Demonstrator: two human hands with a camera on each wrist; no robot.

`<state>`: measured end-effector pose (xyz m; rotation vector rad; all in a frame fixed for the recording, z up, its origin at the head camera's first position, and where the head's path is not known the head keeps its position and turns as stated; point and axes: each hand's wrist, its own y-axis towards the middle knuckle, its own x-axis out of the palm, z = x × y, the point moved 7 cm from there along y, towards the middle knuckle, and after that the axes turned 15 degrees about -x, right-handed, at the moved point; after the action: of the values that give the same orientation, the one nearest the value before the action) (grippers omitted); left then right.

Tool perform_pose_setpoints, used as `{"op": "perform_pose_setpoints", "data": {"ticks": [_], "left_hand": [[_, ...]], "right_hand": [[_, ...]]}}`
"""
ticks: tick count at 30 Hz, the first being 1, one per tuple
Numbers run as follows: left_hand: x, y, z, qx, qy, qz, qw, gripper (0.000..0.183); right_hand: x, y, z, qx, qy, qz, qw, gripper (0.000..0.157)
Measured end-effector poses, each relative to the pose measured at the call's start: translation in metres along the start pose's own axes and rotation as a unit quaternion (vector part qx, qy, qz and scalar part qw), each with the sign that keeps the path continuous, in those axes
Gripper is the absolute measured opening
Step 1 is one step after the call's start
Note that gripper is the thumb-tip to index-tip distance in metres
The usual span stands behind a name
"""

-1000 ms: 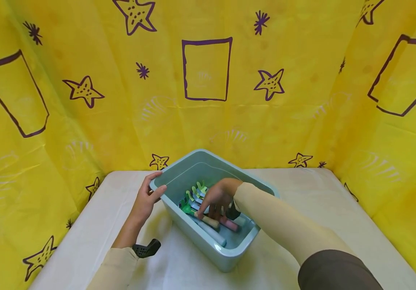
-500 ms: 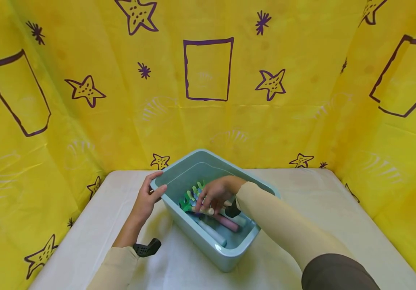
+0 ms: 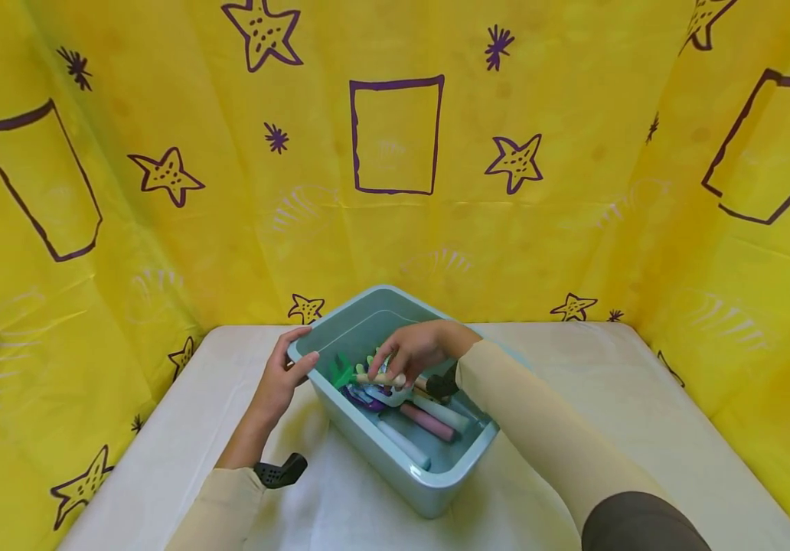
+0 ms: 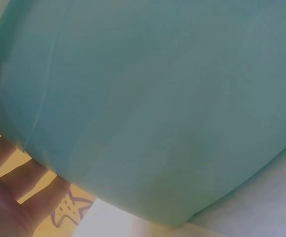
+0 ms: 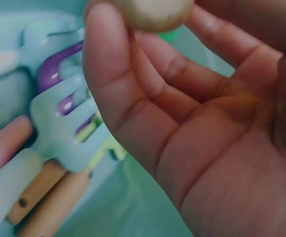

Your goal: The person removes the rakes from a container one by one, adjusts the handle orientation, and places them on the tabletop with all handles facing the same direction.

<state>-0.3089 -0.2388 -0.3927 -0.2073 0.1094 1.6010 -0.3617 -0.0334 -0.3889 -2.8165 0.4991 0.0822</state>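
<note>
A pale teal plastic bin (image 3: 374, 451) stands on the white surface. My left hand (image 3: 283, 375) grips its left corner rim, thumb inside and fingers outside. Over the bin's middle, my right hand (image 3: 419, 348) pinches the pale wooden handle of a tool with a green head (image 3: 342, 370). The handle's round end (image 5: 160, 12) shows between thumb and fingers in the right wrist view. Below lie a light-blue slotted tool (image 5: 59, 126) and a purple pronged tool (image 3: 366, 399). A pink handle (image 3: 428, 422) and a pale blue handle (image 3: 403, 445) lie nearer the bin's front.
Two brown wooden handles (image 5: 56, 202) lie among the tools inside the bin. Yellow cloth walls (image 3: 395, 245) with purple starfish drawings enclose the white surface (image 3: 574, 398) at the back and both sides.
My right hand has risen a little with the green-headed tool, lifting it off the others. The light-blue and purple tools beneath now show more. The left hand keeps its grip on the rim.
</note>
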Motion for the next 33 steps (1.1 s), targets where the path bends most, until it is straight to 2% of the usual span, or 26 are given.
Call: {"op": "perform_pose_setpoints", "data": {"ticks": [7, 12, 16, 25, 33], "left_hand": [[-0.001, 0.0, 0.0, 0.021, -0.005, -0.002, 0.9998, 0.052], [-0.002, -0.004, 0.003, 0.017, -0.002, -0.003, 0.9998, 0.053], [-0.002, 0.0, 0.0, 0.019, -0.001, 0.001, 0.9998, 0.052], [0.002, 0.002, 0.0, 0.026, -0.005, -0.006, 0.9996, 0.053], [0.0, -0.001, -0.001, 0.023, 0.0, -0.001, 0.9997, 0.054]], "right_hand": [[-0.013, -0.018, -0.021, -0.047, -0.007, 0.025, 0.999, 0.028], [-0.023, -0.035, -0.032, -0.073, -0.003, 0.033, 0.997, 0.031], [-0.029, -0.049, -0.038, -0.097, 0.01, 0.042, 0.994, 0.031], [-0.049, -0.09, -0.041, -0.157, 0.021, 0.085, 0.984, 0.032], [-0.065, -0.127, -0.037, -0.195, -0.011, 0.126, 0.973, 0.031]]}}
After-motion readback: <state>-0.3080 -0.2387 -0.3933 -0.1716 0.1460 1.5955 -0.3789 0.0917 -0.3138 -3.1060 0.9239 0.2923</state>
